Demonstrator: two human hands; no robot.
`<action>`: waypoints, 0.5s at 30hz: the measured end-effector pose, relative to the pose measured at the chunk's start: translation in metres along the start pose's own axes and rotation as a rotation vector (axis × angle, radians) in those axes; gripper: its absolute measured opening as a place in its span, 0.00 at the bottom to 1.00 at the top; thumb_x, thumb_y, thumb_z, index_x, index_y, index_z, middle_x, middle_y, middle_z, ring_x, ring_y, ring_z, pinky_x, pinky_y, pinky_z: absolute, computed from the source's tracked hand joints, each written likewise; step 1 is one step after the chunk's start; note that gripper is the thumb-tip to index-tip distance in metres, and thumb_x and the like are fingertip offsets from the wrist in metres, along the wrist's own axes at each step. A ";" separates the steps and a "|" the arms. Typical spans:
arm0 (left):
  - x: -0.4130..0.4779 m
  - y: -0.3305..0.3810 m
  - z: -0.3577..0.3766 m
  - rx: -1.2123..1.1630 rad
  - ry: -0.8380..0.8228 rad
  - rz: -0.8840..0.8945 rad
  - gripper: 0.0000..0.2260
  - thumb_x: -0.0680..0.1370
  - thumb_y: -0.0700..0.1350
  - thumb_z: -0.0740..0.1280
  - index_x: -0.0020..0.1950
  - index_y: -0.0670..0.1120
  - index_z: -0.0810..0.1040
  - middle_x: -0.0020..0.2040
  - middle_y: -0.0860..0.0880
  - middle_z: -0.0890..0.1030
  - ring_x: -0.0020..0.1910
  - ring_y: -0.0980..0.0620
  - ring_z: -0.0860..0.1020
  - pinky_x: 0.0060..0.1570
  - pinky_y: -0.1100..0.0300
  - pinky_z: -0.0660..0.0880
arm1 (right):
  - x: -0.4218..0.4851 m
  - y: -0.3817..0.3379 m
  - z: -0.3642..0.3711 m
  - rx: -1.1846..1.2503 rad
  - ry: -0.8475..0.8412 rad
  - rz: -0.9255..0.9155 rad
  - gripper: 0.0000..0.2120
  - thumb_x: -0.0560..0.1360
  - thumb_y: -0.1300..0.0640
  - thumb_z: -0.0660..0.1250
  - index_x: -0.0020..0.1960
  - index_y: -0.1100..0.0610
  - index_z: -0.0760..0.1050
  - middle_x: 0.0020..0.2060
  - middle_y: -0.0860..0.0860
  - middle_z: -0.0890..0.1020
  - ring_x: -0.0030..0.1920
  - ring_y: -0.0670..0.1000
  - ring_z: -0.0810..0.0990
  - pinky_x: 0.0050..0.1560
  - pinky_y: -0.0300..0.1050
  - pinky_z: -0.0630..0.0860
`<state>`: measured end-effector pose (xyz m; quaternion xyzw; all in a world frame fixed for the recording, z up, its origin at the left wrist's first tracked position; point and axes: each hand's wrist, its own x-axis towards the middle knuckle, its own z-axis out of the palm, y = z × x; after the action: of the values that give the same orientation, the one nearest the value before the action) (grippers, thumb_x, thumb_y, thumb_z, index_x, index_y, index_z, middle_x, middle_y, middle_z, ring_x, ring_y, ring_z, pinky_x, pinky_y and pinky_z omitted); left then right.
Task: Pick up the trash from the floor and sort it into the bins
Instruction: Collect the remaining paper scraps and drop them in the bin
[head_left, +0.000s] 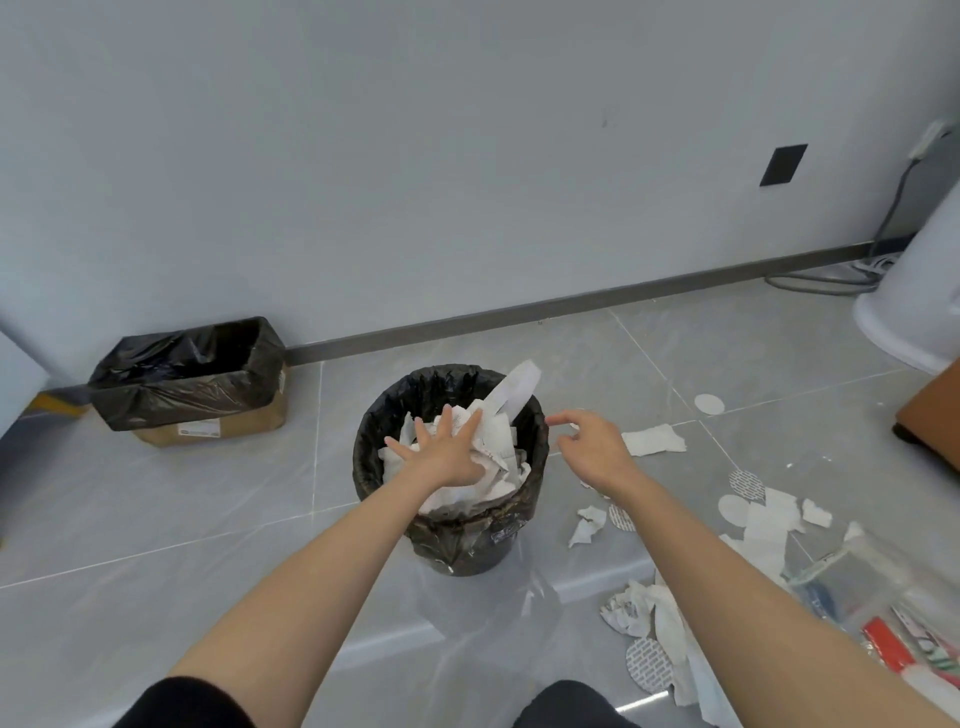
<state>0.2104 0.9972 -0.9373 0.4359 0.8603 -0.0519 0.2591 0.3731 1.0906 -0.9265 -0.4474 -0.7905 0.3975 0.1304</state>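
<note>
1. My left hand lies flat, fingers spread wide, pressing the paper down in the round bin, which is heaped to its rim.
2. My right hand hovers just right of that rim, fingers loosely bent, holding nothing.
3. I judge plenty is left: paper scraps, discs and a plastic packet litter the floor at right.
4. I cannot see what the box bin, far left, holds.

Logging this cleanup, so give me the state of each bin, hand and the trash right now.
Round bin: black-lined, heaped with paper.
Paper strip: sticking out above the rim.
Box bin: black-lined, open, contents not visible.
Left hand: flat, fingers spread, pressing the paper down.
Right hand: by the rim, relaxed, holding nothing.
Paper scraps: scattered on the floor.
</note>
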 end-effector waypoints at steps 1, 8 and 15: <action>-0.004 0.001 -0.004 0.017 0.017 0.008 0.36 0.77 0.52 0.60 0.75 0.63 0.38 0.77 0.52 0.36 0.75 0.37 0.38 0.64 0.26 0.38 | -0.001 -0.001 -0.004 -0.001 0.006 -0.005 0.18 0.77 0.65 0.57 0.62 0.55 0.76 0.57 0.54 0.78 0.30 0.42 0.69 0.33 0.37 0.67; -0.026 0.017 -0.026 0.044 0.192 0.099 0.33 0.76 0.56 0.61 0.76 0.61 0.46 0.78 0.49 0.44 0.76 0.37 0.41 0.65 0.29 0.34 | -0.020 -0.003 -0.035 -0.045 0.081 -0.019 0.17 0.76 0.64 0.59 0.61 0.53 0.77 0.61 0.52 0.78 0.42 0.51 0.78 0.46 0.41 0.73; -0.037 0.057 -0.034 -0.138 0.377 0.369 0.24 0.79 0.43 0.57 0.76 0.47 0.59 0.72 0.45 0.67 0.71 0.45 0.65 0.68 0.47 0.65 | -0.041 0.023 -0.078 -0.041 0.134 0.051 0.17 0.76 0.63 0.60 0.61 0.54 0.77 0.60 0.51 0.79 0.50 0.51 0.80 0.52 0.39 0.71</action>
<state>0.2593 1.0160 -0.8818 0.5687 0.8008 0.1370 0.1285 0.4540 1.1041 -0.8871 -0.4957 -0.7762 0.3536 0.1637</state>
